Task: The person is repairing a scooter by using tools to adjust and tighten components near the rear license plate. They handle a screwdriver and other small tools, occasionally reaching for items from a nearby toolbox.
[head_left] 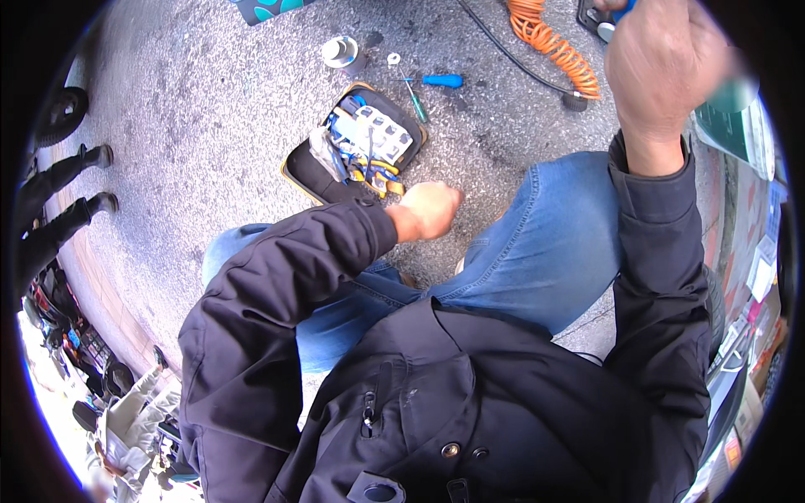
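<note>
On ground [210, 126], open case [309, 174] is seen; judged stiff, moderately heavy loaded, best held by opposite rims. Right hand [667, 71] is raised; left hand [429, 210] is placed just beside case. Neither grip's closure can be told.

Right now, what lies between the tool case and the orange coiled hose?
In the head view, a green-handled screwdriver, a blue-handled tool and a black hose lie there on the pavement.
</note>
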The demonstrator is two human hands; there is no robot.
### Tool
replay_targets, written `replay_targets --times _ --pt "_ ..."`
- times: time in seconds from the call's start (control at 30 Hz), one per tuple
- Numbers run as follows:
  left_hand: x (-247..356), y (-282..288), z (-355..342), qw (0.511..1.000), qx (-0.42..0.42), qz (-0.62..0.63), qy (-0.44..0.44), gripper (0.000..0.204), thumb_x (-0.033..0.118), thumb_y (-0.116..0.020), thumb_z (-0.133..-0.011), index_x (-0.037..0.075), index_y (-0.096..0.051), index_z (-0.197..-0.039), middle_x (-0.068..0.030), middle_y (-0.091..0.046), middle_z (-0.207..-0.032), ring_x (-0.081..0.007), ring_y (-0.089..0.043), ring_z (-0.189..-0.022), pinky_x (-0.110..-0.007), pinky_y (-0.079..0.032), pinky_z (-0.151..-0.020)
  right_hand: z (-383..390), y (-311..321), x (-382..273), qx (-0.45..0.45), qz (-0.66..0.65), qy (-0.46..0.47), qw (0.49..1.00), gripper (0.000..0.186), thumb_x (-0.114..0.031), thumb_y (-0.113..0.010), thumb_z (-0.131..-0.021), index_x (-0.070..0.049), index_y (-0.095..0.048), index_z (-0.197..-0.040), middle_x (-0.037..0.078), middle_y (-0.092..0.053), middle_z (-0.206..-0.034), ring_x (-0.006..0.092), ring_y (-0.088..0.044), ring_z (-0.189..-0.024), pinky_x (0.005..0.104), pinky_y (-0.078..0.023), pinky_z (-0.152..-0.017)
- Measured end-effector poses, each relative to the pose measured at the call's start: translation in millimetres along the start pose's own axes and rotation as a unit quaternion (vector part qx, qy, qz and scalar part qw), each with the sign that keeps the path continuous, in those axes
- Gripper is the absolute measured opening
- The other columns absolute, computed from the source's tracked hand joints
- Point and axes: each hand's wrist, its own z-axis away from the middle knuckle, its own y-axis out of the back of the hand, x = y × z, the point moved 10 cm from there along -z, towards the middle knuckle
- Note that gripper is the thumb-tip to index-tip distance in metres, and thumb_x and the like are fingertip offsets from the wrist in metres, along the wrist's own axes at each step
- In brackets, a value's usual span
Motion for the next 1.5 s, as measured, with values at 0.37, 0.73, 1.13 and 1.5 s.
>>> replay_targets --times 0.37,0.73,1.13,1.5 --pt "-183 68 80 0.789 0.433 0.205 0.385 0.019 0.019 -0.072 -0.088 0.001 -0.066 -0.091 -0.02 -0.072 -0.085 -0.0338 -0.073 -0.085 -0.044 -0.055 -0.081 -7 -29 8 -0.037 -0.103 -0.01 0.994 0.041 -0.036 -0.053 -0.11 0.001 -0.069 -0.106 -0.003 -0.055 -0.076 0.0024 -0.045 -0.06 0.018 -0.036 -0.053" --pt "-218 45 65 0.779 0.38 0.234 0.44 0.027 0.027 -0.08 -0.083 0.003 -0.075 -0.095 -0.0131 -0.076 -0.088 -0.0248 -0.074 -0.085 -0.036 -0.056 -0.083 -12 -36 17 -0.049 -0.162 -0.079 0.982 0.044 -0.039 -0.054 -0.109 0.002 -0.069 -0.103 -0.003 -0.056 -0.074 0.0025 -0.047 -0.06 0.0187 -0.036 -0.052" --pt "-218 53 69 0.77 0.369 0.312 0.417 0.018 0.017 -0.08 -0.085 0.001 -0.073 -0.089 -0.0073 -0.071 -0.077 -0.0145 -0.067 -0.069 -0.031 -0.053 -0.066 -11 -35 19 -0.025 -0.125 -0.042 0.991 0.042 -0.037 -0.053 -0.11 0.002 -0.068 -0.103 -0.003 -0.056 -0.073 0.0018 -0.046 -0.058 0.0183 -0.034 -0.051" --pt "-138 189 215 0.709 0.441 0.535 0.131 0.01 0.009 -0.076 -0.09 0.0 -0.073 -0.094 -0.0027 -0.069 -0.077 -0.0082 -0.06 -0.067 -0.025 -0.048 -0.067 20 -111 23 -0.151 -0.17 -0.159 0.961 0.035 -0.033 -0.057 -0.108 0.001 -0.067 -0.106 -0.003 -0.057 -0.073 0.0038 -0.048 -0.06 0.02 -0.036 -0.054"
